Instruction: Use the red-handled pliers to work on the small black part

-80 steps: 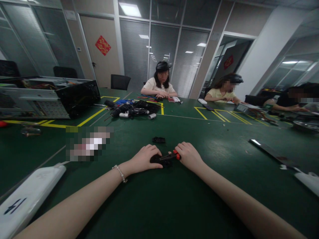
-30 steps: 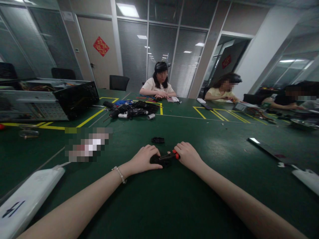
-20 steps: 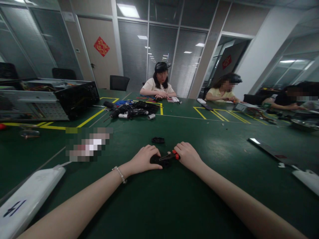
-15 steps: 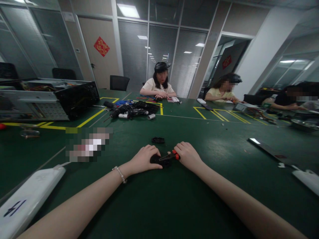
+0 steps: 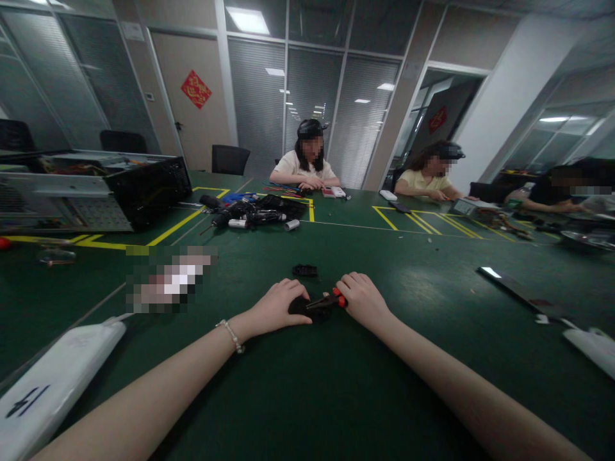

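Near the middle of the green table, my left hand (image 5: 281, 303) is closed around a small black part (image 5: 298, 307), with thumb in front and fingers behind. My right hand (image 5: 364, 296) grips the red handles of a pair of pliers (image 5: 329, 299). The dark jaws of the pliers point left and reach to the black part; whether they clamp it I cannot tell. Just beyond my hands lies another small black piece (image 5: 305, 270), touched by neither hand.
An opened computer case (image 5: 86, 195) stands at the left. Behind lies a pile of black tools and cables (image 5: 259, 210). White power banks flank me, the left one (image 5: 62, 384) marked in pen. A dark flat device (image 5: 514, 291) lies at right. Several people sit around the table.
Almost nothing differs. The pliers and my hands have shifted very slightly; both hands keep their hold.
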`<state>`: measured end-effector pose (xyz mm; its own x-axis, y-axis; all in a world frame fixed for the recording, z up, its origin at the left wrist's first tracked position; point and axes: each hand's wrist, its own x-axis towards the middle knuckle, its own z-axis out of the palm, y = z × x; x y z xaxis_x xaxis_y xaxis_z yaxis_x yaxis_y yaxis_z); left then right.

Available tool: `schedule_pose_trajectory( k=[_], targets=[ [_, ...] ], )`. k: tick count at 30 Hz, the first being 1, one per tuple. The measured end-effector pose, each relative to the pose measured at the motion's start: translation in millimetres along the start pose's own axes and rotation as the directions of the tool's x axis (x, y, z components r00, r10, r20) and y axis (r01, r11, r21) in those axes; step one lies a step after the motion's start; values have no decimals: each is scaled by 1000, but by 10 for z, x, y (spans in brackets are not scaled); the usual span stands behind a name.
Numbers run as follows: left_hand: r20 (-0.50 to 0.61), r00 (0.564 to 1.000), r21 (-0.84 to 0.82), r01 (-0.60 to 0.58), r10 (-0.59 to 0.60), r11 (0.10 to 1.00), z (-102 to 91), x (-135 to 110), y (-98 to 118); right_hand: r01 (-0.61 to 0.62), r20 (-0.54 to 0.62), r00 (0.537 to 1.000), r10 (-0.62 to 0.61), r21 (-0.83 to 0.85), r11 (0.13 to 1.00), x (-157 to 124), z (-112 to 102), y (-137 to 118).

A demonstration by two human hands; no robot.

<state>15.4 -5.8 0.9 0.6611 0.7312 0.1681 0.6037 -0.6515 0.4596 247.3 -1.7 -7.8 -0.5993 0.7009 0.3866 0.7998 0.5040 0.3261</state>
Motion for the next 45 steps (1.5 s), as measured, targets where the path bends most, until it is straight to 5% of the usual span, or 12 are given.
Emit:
schedule_pose_trajectory(
  k=[23, 45],
  targets=[
    [12, 1000, 9, -12, 12, 1000, -15, -3, 9, 4, 16, 1000, -4, 12, 1000, 19, -24, -14],
    [-2, 999, 30, -40, 40, 999, 32, 9, -51, 57, -111, 993, -50, 59, 997, -3, -54, -9]
  ],
)
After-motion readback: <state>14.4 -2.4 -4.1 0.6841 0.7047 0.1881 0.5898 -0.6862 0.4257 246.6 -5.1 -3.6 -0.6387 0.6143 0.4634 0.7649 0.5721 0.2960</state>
